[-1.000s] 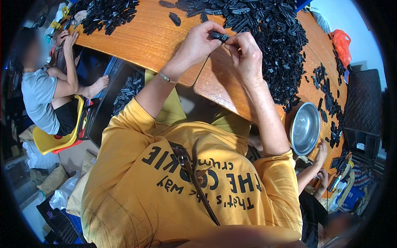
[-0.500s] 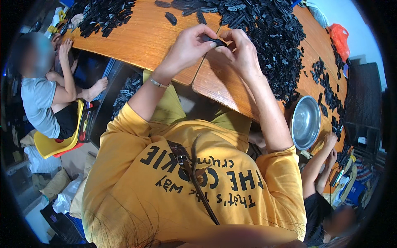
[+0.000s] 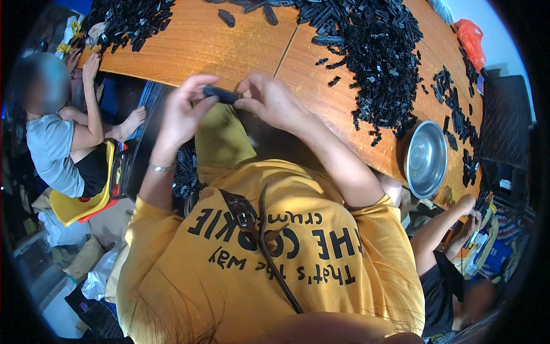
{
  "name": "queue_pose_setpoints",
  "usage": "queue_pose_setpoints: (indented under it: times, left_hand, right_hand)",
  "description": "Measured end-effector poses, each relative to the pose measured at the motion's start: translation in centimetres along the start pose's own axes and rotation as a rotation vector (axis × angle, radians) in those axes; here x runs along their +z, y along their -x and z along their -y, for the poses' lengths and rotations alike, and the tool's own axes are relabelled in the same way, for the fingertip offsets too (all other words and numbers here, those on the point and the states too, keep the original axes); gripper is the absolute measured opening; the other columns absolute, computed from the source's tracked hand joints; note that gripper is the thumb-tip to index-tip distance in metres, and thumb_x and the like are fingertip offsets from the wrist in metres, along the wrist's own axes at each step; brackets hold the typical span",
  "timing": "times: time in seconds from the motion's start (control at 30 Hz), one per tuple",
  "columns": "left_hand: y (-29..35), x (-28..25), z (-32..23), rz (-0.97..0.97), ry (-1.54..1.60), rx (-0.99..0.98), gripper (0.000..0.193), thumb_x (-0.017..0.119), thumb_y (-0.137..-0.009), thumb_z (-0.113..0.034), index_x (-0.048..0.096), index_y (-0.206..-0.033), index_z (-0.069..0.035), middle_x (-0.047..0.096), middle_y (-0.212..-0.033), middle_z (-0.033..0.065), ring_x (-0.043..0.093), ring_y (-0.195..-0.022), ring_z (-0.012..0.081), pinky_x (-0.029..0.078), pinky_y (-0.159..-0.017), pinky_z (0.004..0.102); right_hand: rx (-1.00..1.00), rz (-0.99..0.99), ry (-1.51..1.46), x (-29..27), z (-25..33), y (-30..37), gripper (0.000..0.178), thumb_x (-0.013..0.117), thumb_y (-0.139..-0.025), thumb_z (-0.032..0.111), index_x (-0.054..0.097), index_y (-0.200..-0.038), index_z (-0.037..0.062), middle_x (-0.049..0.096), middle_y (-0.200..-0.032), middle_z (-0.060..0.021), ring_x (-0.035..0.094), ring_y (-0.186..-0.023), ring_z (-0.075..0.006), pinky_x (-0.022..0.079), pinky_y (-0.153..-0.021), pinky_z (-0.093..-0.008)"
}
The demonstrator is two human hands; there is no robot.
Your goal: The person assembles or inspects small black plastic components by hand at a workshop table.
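A slim, elongated black plastic piece (image 3: 220,94) is held level between my two hands, just off the table's near edge. My left hand (image 3: 182,109) grips its left end between thumb and fingers. At the other end, the thumb and fingertips of my right hand (image 3: 274,103) are pinched on it. Slight blur hides the finer detail of the piece. Beyond my hands on the wooden table (image 3: 229,49) lie loose long black pieces (image 3: 227,18) of similar shape, and a large heap of small black parts (image 3: 384,74) spreads to the right.
A metal basin (image 3: 427,160) stands at the table's right edge, with a red plastic bag (image 3: 471,43) farther back. One person (image 3: 60,137) sits at the left by another black heap (image 3: 129,23). Another person's arm (image 3: 441,229) reaches in at the lower right.
Both hands, with the black piece, have come left and closer to me, from above the table to its near edge. The hands are a little farther apart on the piece.
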State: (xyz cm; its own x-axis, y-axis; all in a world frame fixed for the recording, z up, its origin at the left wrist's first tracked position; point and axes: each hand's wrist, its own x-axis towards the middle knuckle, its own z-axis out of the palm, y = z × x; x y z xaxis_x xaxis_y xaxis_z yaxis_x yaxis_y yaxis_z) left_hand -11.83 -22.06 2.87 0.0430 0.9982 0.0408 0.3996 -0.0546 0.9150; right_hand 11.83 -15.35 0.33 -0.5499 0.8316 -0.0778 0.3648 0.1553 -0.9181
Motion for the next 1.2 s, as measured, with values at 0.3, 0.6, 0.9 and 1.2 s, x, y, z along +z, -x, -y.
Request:
queue_pose_setpoints:
  times: [0.3, 0.6, 0.9, 1.2]
  left_hand:
    - [-0.7, -7.8, 2.4, -0.06, -0.672, 0.25, 0.026, 0.079, -0.081, -0.005, 0.069, -0.105, -0.003, 0.071, -0.109, 0.0141, 0.065, -0.111, 0.0364, 0.052, -0.097, 0.0426]
    - [-17.6, -2.7, 4.3, -0.234, -0.946, 0.593, 0.025, 0.073, -0.091, -0.011, 0.068, -0.116, -0.01, 0.067, -0.111, 0.0101, 0.063, -0.113, 0.0318, 0.053, -0.095, 0.0437]
    - [-17.8, -1.7, 2.7, 0.006, -0.728, 0.045, 0.02, 0.071, -0.098, -0.016, 0.065, -0.115, -0.008, 0.072, -0.112, 0.0097, 0.071, -0.099, 0.0289, 0.059, -0.087, 0.0397]
    - [-9.1, 7.3, 0.9, 0.203, 1.266, -0.249, 0.027, 0.062, -0.108, -0.026, 0.06, -0.125, -0.005, 0.073, -0.117, 0.0107, 0.072, -0.104, 0.0194, 0.059, -0.091, 0.0329]
  right_hand:
    - [-0.128, -0.245, 0.878, -13.3, -4.1, 1.0, 0.025, 0.072, -0.084, 0.003, 0.074, -0.108, 0.0098, 0.068, -0.106, -0.0148, 0.071, -0.089, -0.04, 0.057, -0.077, -0.0484]
    - [-0.094, -0.14, 0.932, -13.0, -2.8, -0.6, 0.026, 0.077, -0.084, 0.003, 0.067, -0.109, 0.0048, 0.068, -0.1, -0.0169, 0.07, -0.09, -0.0409, 0.057, -0.076, -0.047]
    - [-0.138, -0.287, 0.544, -10.2, -2.7, 0.5, 0.02, 0.079, -0.085, 0.005, 0.066, -0.099, 0.0009, 0.07, -0.087, -0.0178, 0.07, -0.077, -0.0325, 0.057, -0.071, -0.0412]
    - [-0.039, -0.426, -0.032, -5.0, -0.1, -1.2, 0.028, 0.089, -0.084, 0.015, 0.065, -0.09, 0.0019, 0.063, -0.073, -0.0003, 0.058, -0.065, -0.0085, 0.051, -0.062, -0.026]
